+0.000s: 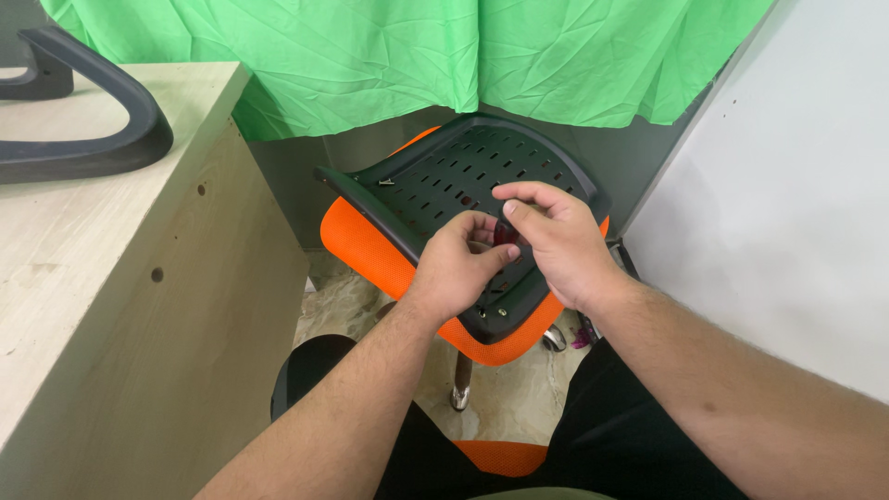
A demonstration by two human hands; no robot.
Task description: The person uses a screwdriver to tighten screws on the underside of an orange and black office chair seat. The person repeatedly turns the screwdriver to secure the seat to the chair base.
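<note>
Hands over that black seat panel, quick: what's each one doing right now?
Left hand: fingers curled, pinching something small and hidden, over the black slotted seat panel.
Right hand: fingers pinched together; contents cannot be told.

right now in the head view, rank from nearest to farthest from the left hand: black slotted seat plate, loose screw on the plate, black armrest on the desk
1. black slotted seat plate, directly under the left hand
2. loose screw, up and left on the plate
3. black armrest, far left on the wooden desk
</note>
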